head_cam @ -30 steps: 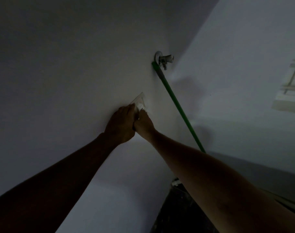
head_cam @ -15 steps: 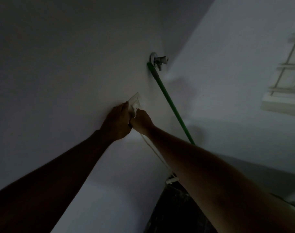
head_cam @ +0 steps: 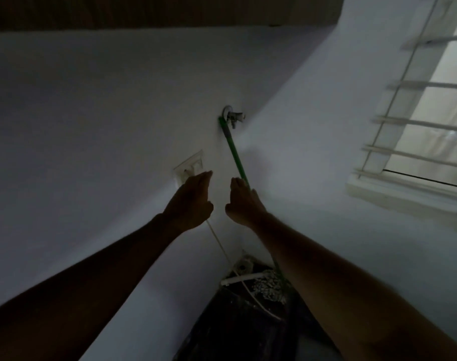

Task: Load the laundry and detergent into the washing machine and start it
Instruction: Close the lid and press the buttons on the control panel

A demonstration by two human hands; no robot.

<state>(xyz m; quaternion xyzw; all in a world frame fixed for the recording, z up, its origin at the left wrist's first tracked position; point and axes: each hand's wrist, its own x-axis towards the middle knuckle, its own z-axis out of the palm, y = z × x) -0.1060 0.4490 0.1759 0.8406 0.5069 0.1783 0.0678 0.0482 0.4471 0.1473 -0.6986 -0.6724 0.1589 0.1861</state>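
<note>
The room is dim. A white wall socket (head_cam: pixel 189 165) sits on the left wall with a plug in it, and a pale cord (head_cam: pixel 219 243) runs from it down toward the floor. My left hand (head_cam: pixel 192 201) hovers just below and right of the socket, fingers loosely extended and holding nothing. My right hand (head_cam: pixel 244 203) is a little to the right, apart from the left, fingers relaxed and empty. A metal water tap (head_cam: pixel 232 117) juts from the wall above, and a green hose (head_cam: pixel 235 152) runs down from it behind my right hand. The washing machine is not in view.
A barred window (head_cam: pixel 417 121) with a white sill is on the right wall. In the corner below, white pipes (head_cam: pixel 244 278) and crumpled foil-like material (head_cam: pixel 267 286) lie over a dark floor area (head_cam: pixel 238 332).
Both hands have come off the socket and plug and moved apart. The view has tilted up and pulled back, showing more of the wall, window and corner.
</note>
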